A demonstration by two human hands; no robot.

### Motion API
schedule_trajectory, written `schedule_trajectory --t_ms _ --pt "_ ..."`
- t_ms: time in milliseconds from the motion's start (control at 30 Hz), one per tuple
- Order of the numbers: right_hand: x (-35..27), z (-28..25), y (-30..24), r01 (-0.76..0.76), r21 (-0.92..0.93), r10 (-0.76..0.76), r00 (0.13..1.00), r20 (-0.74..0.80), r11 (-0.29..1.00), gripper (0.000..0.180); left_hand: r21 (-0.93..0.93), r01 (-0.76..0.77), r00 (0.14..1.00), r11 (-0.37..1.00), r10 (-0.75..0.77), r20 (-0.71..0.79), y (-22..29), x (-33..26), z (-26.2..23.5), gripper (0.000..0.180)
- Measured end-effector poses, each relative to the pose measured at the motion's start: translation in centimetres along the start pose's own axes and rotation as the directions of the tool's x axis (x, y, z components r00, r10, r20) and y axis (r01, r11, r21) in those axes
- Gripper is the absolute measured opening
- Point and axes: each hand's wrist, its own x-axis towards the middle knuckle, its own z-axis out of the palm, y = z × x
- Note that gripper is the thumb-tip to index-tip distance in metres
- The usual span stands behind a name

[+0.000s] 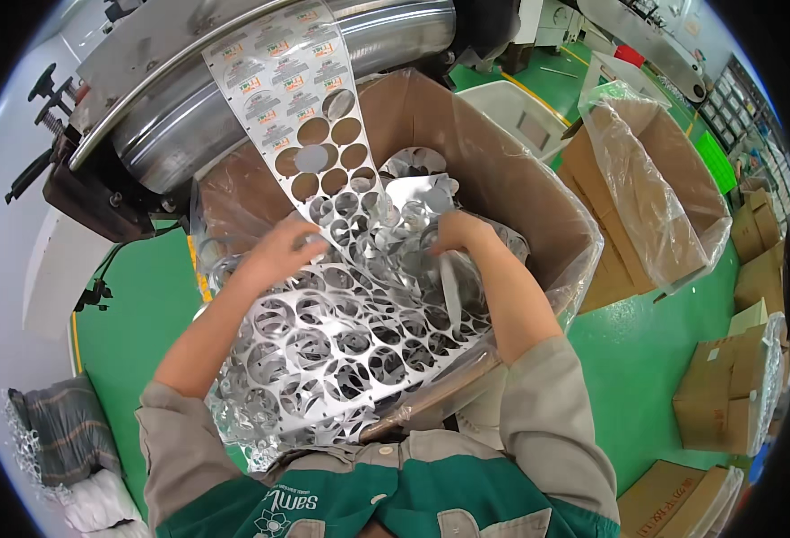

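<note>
"Over the lined box (493, 148), what's happening?"

"Someone's apparently gathering the punched strip (292, 103) running from the far roller (399, 36). Left hand (283, 255) is curling beside it, right hand (464, 235) bending over scrap (341, 314); whether either's gripping, I can't tell."

"Next?"

"Probably pressing down; heaped scrap is crowding the way. Another box (583, 215) is standing right."

Just nearer the body than the left hand (283, 255) and right hand (466, 235), the silver perforated foil web (330, 326) is patterned with rows of round holes. Beyond both hands, the long silver foil strip (274, 76) repeats orange, green and grey print. Left of the left hand, the smooth floor (144, 305) is green, striped yellow.
</note>
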Motion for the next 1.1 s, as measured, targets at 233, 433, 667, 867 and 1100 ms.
schedule_trajectory --t_ms 233,433,667,867,1100 --pt "-2.9 -4.8 -1.8 0.016 0.206 0.066 0.922 -0.382 0.978 0.05 -0.537 0.314 0.921 0.783 -0.388 -0.027 -3.4 5.4 0.9 0.041" --pt "-7.3 -11.3 -3.7 0.623 0.7 -0.014 0.743 -0.669 -0.347 0.031 -0.528 0.329 0.931 0.783 -0.175 0.32 -1.0 2.2 2.8 0.045" --pt "2.8 -0.4 0.4 -0.081 0.419 0.204 0.944 -0.259 0.904 0.071 0.025 -0.134 0.945 0.991 0.121 0.304 2.6 -1.7 0.5 0.042" --pt "1.4 0.3 0.5 -0.092 0.144 0.129 0.953 -0.273 0.985 0.045 -0.038 -0.179 0.936 0.983 0.183 0.302 9.5 -5.3 -3.5 0.025" --pt "-0.1 -3.3 -0.6 -0.005 0.172 0.077 0.906 -0.417 0.985 0.067 0.189 -0.602 0.753 0.776 0.472 0.459 11.6 -6.7 3.4 0.08"
